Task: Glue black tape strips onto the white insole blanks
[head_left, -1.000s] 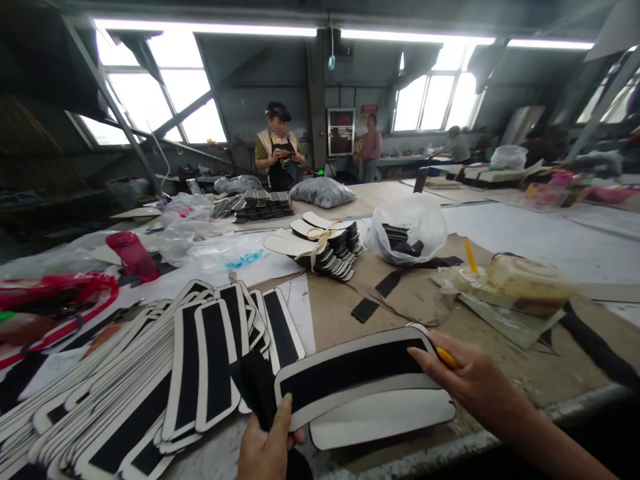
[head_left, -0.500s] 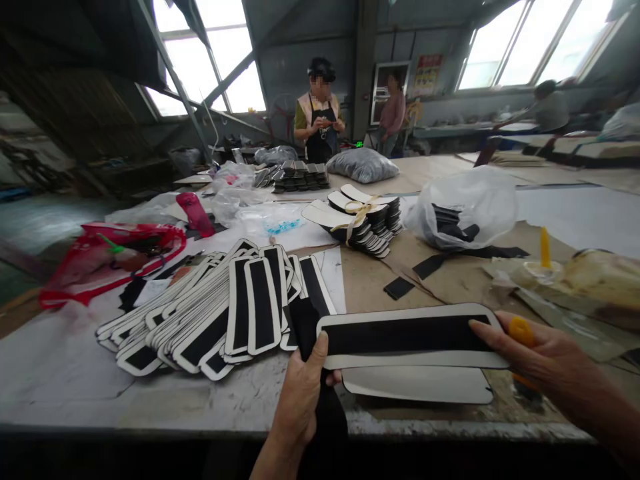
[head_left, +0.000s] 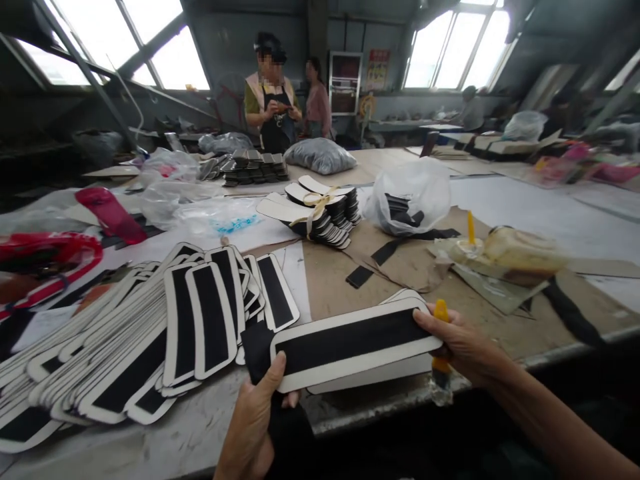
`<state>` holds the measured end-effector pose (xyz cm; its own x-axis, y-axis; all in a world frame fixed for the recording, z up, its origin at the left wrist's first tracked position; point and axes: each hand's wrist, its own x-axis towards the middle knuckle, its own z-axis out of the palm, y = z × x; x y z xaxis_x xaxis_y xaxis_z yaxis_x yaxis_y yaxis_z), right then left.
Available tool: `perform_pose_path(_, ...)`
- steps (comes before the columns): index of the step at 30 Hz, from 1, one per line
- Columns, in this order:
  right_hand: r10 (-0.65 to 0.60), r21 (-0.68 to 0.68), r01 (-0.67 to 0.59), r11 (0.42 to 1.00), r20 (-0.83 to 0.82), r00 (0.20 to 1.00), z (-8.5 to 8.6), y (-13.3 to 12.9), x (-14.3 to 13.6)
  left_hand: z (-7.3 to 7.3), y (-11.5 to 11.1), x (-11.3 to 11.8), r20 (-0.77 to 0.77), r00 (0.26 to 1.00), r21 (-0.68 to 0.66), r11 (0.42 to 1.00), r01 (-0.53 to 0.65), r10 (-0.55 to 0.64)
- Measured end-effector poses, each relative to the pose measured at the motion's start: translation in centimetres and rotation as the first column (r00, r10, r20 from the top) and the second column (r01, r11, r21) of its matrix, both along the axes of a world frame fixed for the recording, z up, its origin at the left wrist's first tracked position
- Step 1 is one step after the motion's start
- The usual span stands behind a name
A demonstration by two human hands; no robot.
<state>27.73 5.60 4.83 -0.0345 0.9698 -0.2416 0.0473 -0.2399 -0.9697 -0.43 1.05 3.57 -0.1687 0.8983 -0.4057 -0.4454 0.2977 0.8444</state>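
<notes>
A long pale panel with rounded corners and a black strip along its middle [head_left: 355, 343] is stretched between my hands. My left hand [head_left: 253, 420] grips its left end, thumb on top. My right hand [head_left: 463, 343] pinches the right end between thumb and fingers. Part of another pale panel [head_left: 370, 375] shows beneath it. A black band [head_left: 257, 347] passes by my left hand and hangs toward my lap. A yellow-handled tool [head_left: 441, 310] sticks out above and below my right hand, its tip unclear. Left of my hands lies a fanned pile of similar panels [head_left: 213, 320].
Tied stacks of curved pieces [head_left: 320, 213] stand mid-table, beside a white plastic bag [head_left: 415, 190] of black pieces. A yellowed container [head_left: 525, 250] sits at right. A red bag [head_left: 50, 260] lies at left. Two people stand across the table; another is farther back.
My view has swung right, so the table things sit farther left. The held panel is tilted more, its right end higher. Both hands keep their hold on it.
</notes>
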Motion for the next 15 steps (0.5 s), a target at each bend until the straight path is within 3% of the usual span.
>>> perform_pose_path(3,0.027,-0.027,-0.027,0.999,0.020,0.999,-0.4,-0.1,0.1,-0.9,0.2,-0.1,-0.143,0.988,-0.026,0.998,-0.056,0.052)
perform_pose_path(9,0.061,0.142,-0.128,0.982,0.402,0.914,-0.9,0.2,0.7,-1.6,0.4,-0.1,-0.277,0.949,-0.023,0.987,-0.162,0.149)
perform_pose_path(15,0.168,0.072,-0.213,0.974,0.392,0.905,-0.7,0.1,1.2,-1.1,0.4,0.0,-0.328,0.942,0.020,0.997,-0.074,0.076)
